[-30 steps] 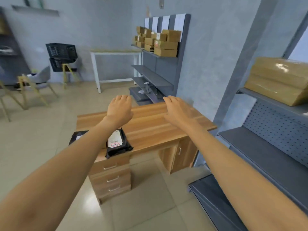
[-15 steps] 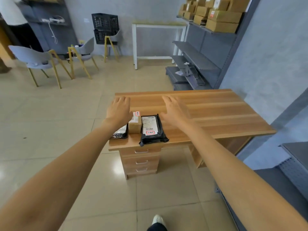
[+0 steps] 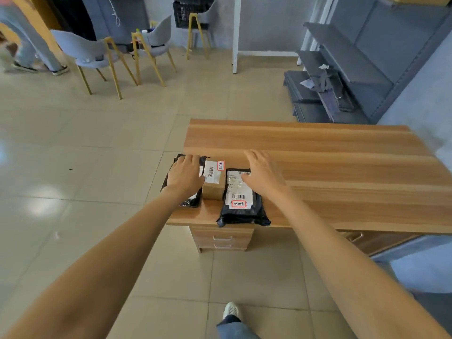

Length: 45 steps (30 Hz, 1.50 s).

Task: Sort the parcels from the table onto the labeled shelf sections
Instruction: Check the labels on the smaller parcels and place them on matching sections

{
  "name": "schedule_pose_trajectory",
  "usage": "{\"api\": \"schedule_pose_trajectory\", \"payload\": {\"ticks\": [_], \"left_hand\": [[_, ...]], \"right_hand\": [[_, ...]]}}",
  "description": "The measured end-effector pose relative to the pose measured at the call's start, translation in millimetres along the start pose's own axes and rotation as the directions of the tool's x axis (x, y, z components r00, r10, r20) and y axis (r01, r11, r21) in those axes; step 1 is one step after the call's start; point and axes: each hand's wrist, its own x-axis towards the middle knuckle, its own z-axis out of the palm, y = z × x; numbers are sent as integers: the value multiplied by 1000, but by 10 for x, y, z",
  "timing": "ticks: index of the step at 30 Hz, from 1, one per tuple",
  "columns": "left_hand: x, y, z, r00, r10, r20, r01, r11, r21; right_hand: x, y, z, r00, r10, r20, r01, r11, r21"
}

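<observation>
Three parcels: near-left corner of desk [image 3: 318, 152], side by side — left bag [image 3: 193, 203], box [image 3: 213, 182], right bag [image 3: 242, 206].
Left hand [image 3: 186, 176]: fingers straight, over left bag; earlier short of it.
Right hand [image 3: 263, 172]: flat, loose, over right bag's far end.
View: desk closer than before.

My left hand [image 3: 184, 173] is over the poly mailer [image 3: 193, 201] at the desk's [image 3: 318, 167] left edge. Just right of that hand stands the cardboard box [image 3: 213, 184], touching the mailer. Right of the box lies the second poly mailer [image 3: 241, 204], its near end hanging past the desk's front edge; my right hand [image 3: 263, 171] is over its far end. Beyond my right hand, past the desk, stands the shelf unit [image 3: 354, 69]. Beyond my left hand, across the floor, stand chairs [image 3: 93, 55].
</observation>
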Motion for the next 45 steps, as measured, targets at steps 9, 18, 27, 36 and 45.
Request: {"api": "schedule_pose_trajectory", "payload": {"ticks": [9, 18, 27, 36, 45], "left_hand": [[284, 98, 567, 939, -273, 209, 334, 866, -371], [591, 113, 1097, 769, -443, 461, 634, 439, -637], [883, 163, 1522, 643, -568, 515, 746, 313, -587], [874, 167, 1652, 683, -584, 439, 717, 419, -557], [876, 166, 1467, 765, -523, 376, 642, 565, -519]], "right_hand": [[432, 252, 364, 992, 29, 126, -36, 998, 55], [644, 372, 725, 973, 79, 216, -96, 993, 67], [794, 430, 1050, 961, 115, 251, -143, 985, 97], [814, 526, 1136, 959, 136, 251, -169, 979, 115], [832, 560, 1036, 951, 156, 268, -200, 969, 147]]}}
